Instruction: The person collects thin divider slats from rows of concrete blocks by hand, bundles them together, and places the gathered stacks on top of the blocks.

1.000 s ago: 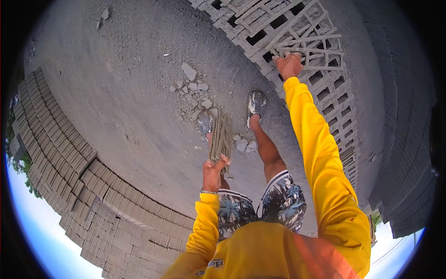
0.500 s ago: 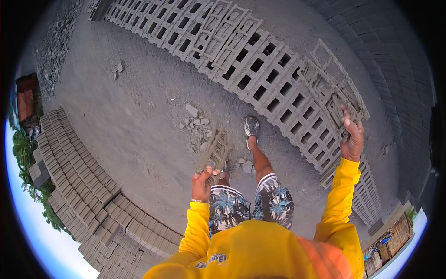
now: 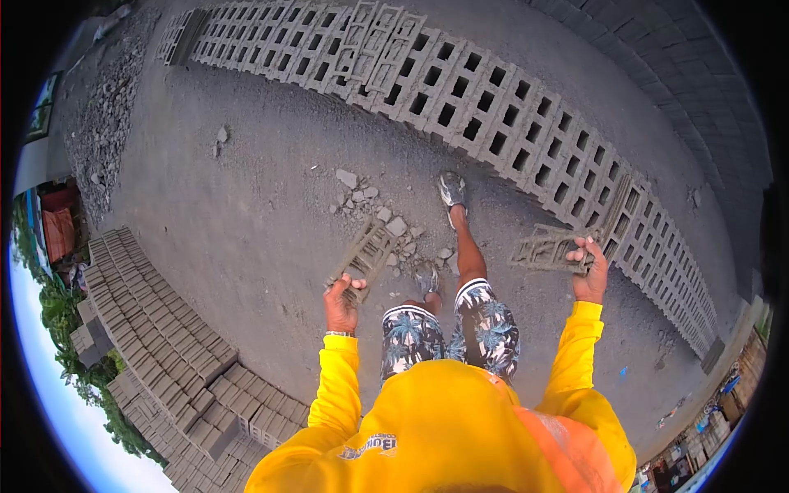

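My left hand (image 3: pixel 342 302) is closed around the lower end of a stack of grey, ladder-like frames (image 3: pixel 367 253), held in front of my left leg. Out to the right, my right hand (image 3: pixel 590 271) grips the end of another bundle of similar frames (image 3: pixel 546 249), which points left over the ground beside the block row. A long curved row of grey hollow blocks (image 3: pixel 509 123) runs beyond both hands, its holes facing up. Some frames (image 3: pixel 380 48) lie on top of the row near its upper middle.
Broken lumps (image 3: pixel 397 226) lie on the ground near my feet. Stacked blocks (image 3: pixel 156 316) stand at the lower left, and a dark stacked wall (image 3: pixel 657 74) rises at the upper right. Gravel (image 3: pixel 103 123) covers the upper left.
My right hand has lifted the frames off the row and brought them left and down over the ground. My left hand still holds its stack. The view has turned and my feet have shifted.
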Tool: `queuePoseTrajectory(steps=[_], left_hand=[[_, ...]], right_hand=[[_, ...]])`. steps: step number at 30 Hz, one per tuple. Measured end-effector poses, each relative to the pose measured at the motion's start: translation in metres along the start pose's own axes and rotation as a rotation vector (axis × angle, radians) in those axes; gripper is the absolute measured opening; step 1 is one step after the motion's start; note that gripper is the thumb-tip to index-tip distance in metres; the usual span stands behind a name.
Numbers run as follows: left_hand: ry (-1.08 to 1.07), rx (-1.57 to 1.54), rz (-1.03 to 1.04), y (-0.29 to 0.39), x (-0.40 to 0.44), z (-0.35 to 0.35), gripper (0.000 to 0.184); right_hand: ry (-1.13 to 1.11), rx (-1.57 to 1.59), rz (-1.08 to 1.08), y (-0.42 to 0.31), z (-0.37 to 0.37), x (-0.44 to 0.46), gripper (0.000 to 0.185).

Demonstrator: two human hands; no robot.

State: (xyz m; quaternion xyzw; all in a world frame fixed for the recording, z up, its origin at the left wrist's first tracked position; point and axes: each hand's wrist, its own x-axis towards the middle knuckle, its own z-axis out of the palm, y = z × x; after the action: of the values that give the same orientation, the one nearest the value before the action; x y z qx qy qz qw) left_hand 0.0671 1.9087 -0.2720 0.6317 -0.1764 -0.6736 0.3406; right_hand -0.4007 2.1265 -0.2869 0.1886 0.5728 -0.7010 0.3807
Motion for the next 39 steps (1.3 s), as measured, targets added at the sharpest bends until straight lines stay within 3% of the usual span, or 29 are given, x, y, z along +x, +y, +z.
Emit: queuePoseTrajectory(steps=[7, 12, 14, 17, 19, 20, 22, 23, 24, 27, 28, 30, 32, 35, 39], left_hand=[[0.143, 0.077, 0.065, 0.01, -0.046, -0.112, 0.012], [0.331, 0.177, 0.12, 0.046, -0.07, -0.216, 0.013], [0.384, 0.272, 0.154, 0.064, -0.081, -0.216, 0.013], [0.45, 0.485, 0.152, 0.068, -0.093, -0.182, 0.013], [0.414, 0.635, 0.193, 0.044, -0.083, -0.15, 0.014], [0.413, 0.684, 0.178, 0.024, -0.082, -0.129, 0.012], [0.37, 0.757, 0.132, -0.023, -0.067, -0.074, 0.01], [0.344, 0.8, 0.081, -0.046, -0.064, -0.05, 0.01], [0.298, 0.769, 0.056, -0.072, -0.061, -0.023, 0.012], [0.009, 0.434, -0.017, -0.121, -0.102, 0.111, 0.021], [-0.084, 0.461, -0.016, -0.121, -0.112, 0.141, 0.023], [-0.286, 0.508, -0.025, -0.123, -0.128, 0.185, 0.027], [-0.33, 0.675, 0.028, -0.099, -0.108, 0.17, 0.028], [-0.114, 0.849, 0.022, -0.055, -0.097, 0.068, 0.03], [0.128, 0.766, 0.094, 0.021, -0.117, -0.043, 0.028]], right_hand=[[0.233, 0.07, -0.101, -0.013, -0.193, -0.122, 0.029], [0.362, 0.076, -0.28, -0.113, -0.323, -0.186, 0.02], [0.411, 0.026, -0.378, -0.168, -0.361, -0.191, 0.023], [0.457, -0.094, -0.521, -0.224, -0.353, -0.171, 0.024], [0.474, -0.205, -0.603, -0.217, -0.345, -0.124, 0.026], [0.478, -0.279, -0.662, -0.204, -0.342, -0.092, 0.027], [0.602, -0.57, -0.683, -0.134, -0.243, -0.063, 0.027], [0.552, -0.495, -0.652, -0.092, -0.219, -0.044, 0.026], [0.501, -0.774, -0.577, -0.046, -0.202, -0.037, 0.026], [0.041, -1.106, -0.375, 0.091, -0.096, -0.087, 0.045], [-0.262, -0.968, -0.23, 0.11, -0.062, -0.12, 0.047], [-0.562, -0.909, -0.061, 0.122, -0.075, -0.128, 0.04], [-0.576, -0.565, 0.204, 0.063, -0.084, -0.114, 0.034], [-0.226, -0.241, 0.087, -0.013, -0.155, -0.085, 0.021], [-0.023, -0.284, -0.119, -0.122, -0.26, -0.093, 0.013]])
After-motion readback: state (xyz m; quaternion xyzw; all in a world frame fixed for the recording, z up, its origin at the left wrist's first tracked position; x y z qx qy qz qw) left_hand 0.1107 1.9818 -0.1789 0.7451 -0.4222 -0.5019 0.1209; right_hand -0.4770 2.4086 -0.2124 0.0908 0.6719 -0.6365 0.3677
